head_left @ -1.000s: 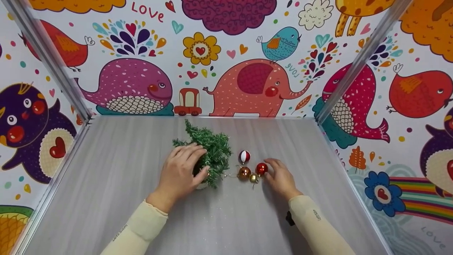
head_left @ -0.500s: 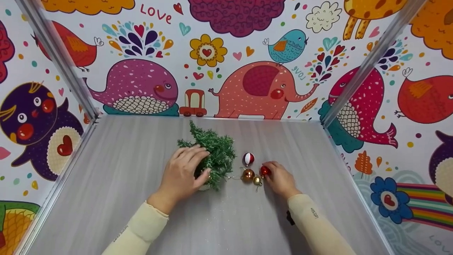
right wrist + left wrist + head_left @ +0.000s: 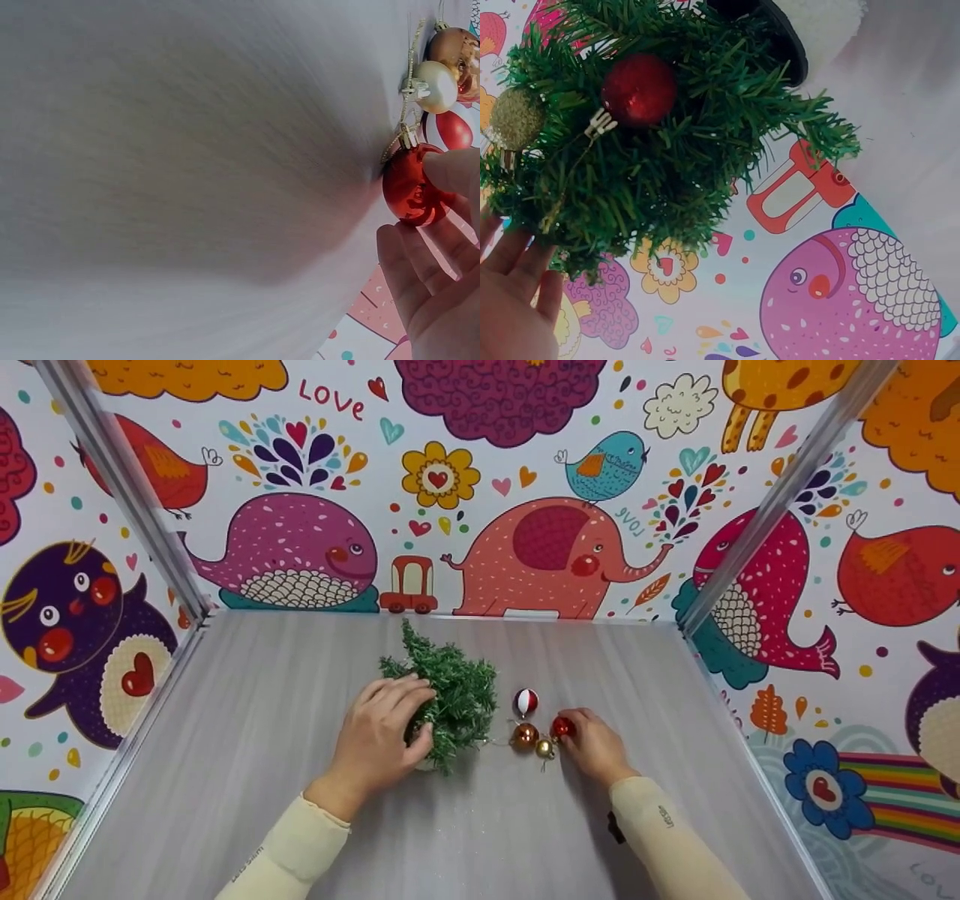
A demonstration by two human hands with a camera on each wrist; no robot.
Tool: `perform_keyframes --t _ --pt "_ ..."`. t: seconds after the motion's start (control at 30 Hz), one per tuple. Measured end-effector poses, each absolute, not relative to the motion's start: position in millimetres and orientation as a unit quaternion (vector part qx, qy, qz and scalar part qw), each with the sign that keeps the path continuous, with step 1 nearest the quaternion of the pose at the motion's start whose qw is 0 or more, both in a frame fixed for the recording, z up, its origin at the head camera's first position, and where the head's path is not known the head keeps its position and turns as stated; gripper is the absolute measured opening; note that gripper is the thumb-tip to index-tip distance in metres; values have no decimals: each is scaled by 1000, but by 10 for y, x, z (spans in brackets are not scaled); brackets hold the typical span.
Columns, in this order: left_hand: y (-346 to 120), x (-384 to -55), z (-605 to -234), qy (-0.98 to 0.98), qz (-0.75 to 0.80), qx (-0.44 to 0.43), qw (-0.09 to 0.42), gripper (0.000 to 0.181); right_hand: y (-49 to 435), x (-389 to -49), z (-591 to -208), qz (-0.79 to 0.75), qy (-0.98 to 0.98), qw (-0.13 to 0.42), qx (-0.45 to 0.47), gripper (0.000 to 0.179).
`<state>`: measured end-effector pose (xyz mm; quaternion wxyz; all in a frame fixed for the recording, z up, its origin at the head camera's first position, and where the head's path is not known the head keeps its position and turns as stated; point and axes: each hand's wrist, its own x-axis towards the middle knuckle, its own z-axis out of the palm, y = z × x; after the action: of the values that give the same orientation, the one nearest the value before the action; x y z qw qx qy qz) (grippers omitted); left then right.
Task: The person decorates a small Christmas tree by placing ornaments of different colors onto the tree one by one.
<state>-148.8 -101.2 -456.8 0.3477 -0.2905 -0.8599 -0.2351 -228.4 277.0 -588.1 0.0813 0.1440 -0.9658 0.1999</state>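
A small artificial Christmas tree (image 3: pixel 457 697) stands left of middle on the table. My left hand (image 3: pixel 379 739) is at its near left side, fingers loosely bent and fingertips among the branches. Hanging on the tree in the left wrist view are a red bauble (image 3: pixel 639 90) and a glittery gold bauble (image 3: pixel 517 118). Right of the tree, my right hand (image 3: pixel 598 750) pinches a shiny red bauble (image 3: pixel 411 187) between thumb and fingers, close to the tabletop. Beside it lie a small gold bauble (image 3: pixel 545 748), a copper bauble (image 3: pixel 524 736) and a red-and-white bauble (image 3: pixel 526 701).
The grey table (image 3: pixel 285 682) is enclosed by walls printed with cartoon animals (image 3: pixel 540 555). Metal corner posts (image 3: pixel 124 495) rise at the back left and back right. A thin string (image 3: pixel 495 742) runs between the tree and the copper bauble.
My right thumb and fingers have closed on the red bauble, which they were beside a second ago. My left hand has drawn back slightly from the branches. The head view has shifted a little.
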Motion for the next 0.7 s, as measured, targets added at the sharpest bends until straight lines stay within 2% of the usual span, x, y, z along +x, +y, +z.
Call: perform_keyframes --t 0.17,0.7 --pt "-1057 -1456 -4561 -863 -231 -286 348 34 2745 -2275 -5888 197 -966 91 140 40" --pt "-1181 -1373 -4588 -863 -238 -276 349 37 2773 -2212 -5912 211 -967 72 122 39"
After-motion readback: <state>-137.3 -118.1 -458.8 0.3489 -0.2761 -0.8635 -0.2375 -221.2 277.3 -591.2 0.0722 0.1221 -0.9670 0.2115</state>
